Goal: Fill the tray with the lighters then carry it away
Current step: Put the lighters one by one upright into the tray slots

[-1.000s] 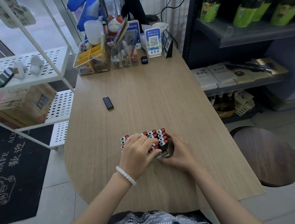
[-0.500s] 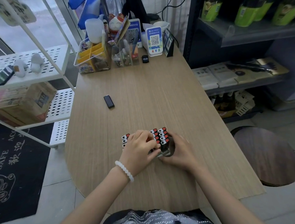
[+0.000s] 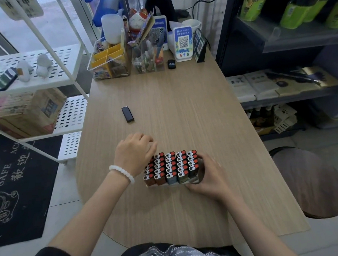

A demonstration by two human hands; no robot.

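— Since a second ago the left hand (image 3: 134,155) has lifted off the top of the lighters (image 3: 171,167) and slid to their left side; its fingers are curled loosely, knuckles up, against the left column, gripping nothing that I can see.

— And where does the tray (image 3: 193,181) sit?

— Near the person's edge of the wooden table (image 3: 184,109), under the lighters. Only a pale strip of it shows at the front right corner. The lighters stand upright in tight rows, red and white caps up. Beyond the tray and to its left lies one lone black lighter (image 3: 127,114), well apart.

— The right hand (image 3: 210,176)?

— Pressed on the tray's right side, fingers wrapped round the end; it looks to be holding the tray, though the fingertips are hidden.

— How will it carry?

— My guess: light overall but top-heavy. The lighters are stiff, smooth plastic, only standing loose, so a tilt could spill a row. The tray seems thin and may flex. I would take it low, by both short ends, thumbs steadying the outer columns, and keep it level.

— Is it full?

— It looks so, but I cannot tell whether a slot remains for the lone one.
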